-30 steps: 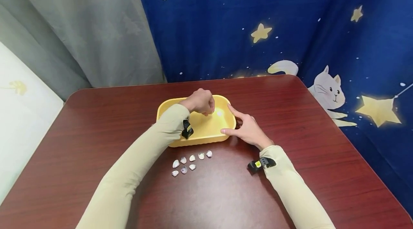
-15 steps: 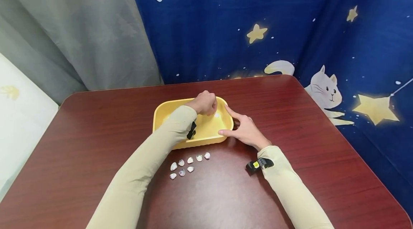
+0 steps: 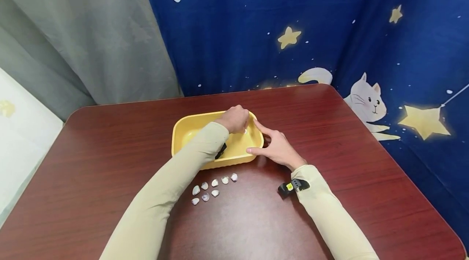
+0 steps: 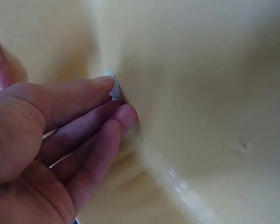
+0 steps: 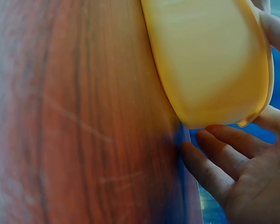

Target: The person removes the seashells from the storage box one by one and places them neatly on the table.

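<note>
A yellow plastic basin [image 3: 190, 123] with rounded corners stands on the table. My left hand [image 3: 234, 119] reaches down into its right part. In the left wrist view, thumb and fingertips pinch a small whitish shell [image 4: 114, 86], close over the basin's inner surface. At the basin's right end my right hand [image 3: 279, 148] holds the rim, thumb over the near side and forefinger along the far side. Its other fingers [image 5: 219, 156] lie around the outer wall in the right wrist view. Several small pale shells [image 3: 215, 183] lie in two rows in front of the basin.
The dark red wooden table [image 3: 311, 219] has rounded far corners. Behind it hang a grey curtain [image 3: 91, 28] and a blue curtain [image 3: 234, 28] with stars and a cat. My left forearm [image 3: 176, 182] crosses the basin's near rim.
My left hand has moved a little right and lower into the basin. The right hand keeps its hold on the basin's end. The whole head view has shifted slightly.
</note>
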Motion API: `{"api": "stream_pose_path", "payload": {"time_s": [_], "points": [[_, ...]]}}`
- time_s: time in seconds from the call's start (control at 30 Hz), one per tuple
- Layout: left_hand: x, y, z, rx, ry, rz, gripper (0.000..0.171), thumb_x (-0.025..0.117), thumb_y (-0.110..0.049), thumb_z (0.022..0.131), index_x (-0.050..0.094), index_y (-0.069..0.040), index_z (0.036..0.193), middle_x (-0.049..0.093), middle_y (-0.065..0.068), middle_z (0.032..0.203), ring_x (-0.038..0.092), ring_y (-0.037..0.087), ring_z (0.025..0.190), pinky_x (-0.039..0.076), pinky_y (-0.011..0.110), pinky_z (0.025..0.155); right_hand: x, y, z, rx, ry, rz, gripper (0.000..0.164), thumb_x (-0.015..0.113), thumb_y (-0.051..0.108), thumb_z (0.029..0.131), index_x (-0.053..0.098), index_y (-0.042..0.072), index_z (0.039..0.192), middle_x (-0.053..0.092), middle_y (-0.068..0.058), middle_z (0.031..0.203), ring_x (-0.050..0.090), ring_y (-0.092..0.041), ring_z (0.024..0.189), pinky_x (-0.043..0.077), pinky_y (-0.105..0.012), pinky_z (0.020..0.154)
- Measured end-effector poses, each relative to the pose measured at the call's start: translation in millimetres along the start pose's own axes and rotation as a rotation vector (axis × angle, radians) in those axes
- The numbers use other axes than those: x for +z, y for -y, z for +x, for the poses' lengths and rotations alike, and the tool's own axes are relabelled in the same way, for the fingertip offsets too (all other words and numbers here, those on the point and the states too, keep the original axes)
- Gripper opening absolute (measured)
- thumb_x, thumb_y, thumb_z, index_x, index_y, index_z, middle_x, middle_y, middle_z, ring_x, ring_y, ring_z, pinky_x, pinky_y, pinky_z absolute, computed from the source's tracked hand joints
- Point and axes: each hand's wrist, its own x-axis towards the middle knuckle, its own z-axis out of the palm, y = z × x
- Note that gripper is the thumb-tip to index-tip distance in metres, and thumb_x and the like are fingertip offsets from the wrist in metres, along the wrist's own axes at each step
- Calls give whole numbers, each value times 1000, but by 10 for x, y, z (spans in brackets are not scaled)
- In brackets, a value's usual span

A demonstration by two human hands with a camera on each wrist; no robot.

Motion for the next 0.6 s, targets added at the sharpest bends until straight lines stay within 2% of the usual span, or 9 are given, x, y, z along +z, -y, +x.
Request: {"api": "stream_pose_path", "payload": {"time_s": [0.17, 0.33, 0.43, 0.5, 0.6], "points": [[-10, -41, -1, -26, 19, 26, 4, 76, -11, 84, 74, -9, 87, 72, 1, 80, 68, 20, 85, 58, 33, 85, 0, 18, -7, 12, -5, -31, 97, 86, 35, 77, 31, 26, 157, 44, -7, 158, 59, -23, 132, 50, -40, 107], [-47, -66, -17, -22, 59, 31, 10, 76, -10, 83, 67, -10, 79, 55, -2, 67, 55, 16, 71, 54, 29, 73, 2, 21, -5, 3, -16, -50, 97, 86, 35, 77, 32, 25, 157, 46, -9, 156, 59, -23, 133, 49, -41, 108], [-58, -52, -19, -16, 69, 15, 16, 76, -10, 82, 62, -11, 74, 49, -4, 63, 51, 15, 68, 49, 26, 69, -1, 27, -7, 3, -18, -55, 97, 86, 36, 77, 32, 25, 157, 47, -8, 156, 59, -23, 133, 49, -41, 108], [-64, -27, -23, -10, 75, 1, 18, 77, -10, 81, 61, -11, 72, 51, -4, 63, 51, 15, 70, 48, 25, 69, -4, 34, -12, 6, -14, -55, 97, 86, 37, 77, 32, 25, 157, 47, -8, 156, 58, -22, 133, 49, -41, 108], [-105, 13, -43, -3, 74, -30, 14, 79, -7, 78, 67, -10, 72, 61, -2, 69, 56, 16, 76, 50, 25, 72, -15, 50, -19, 5, -9, -43, 97, 86, 37, 77, 33, 24, 157, 47, -7, 156, 59, -22, 133, 49, -41, 108]]}}
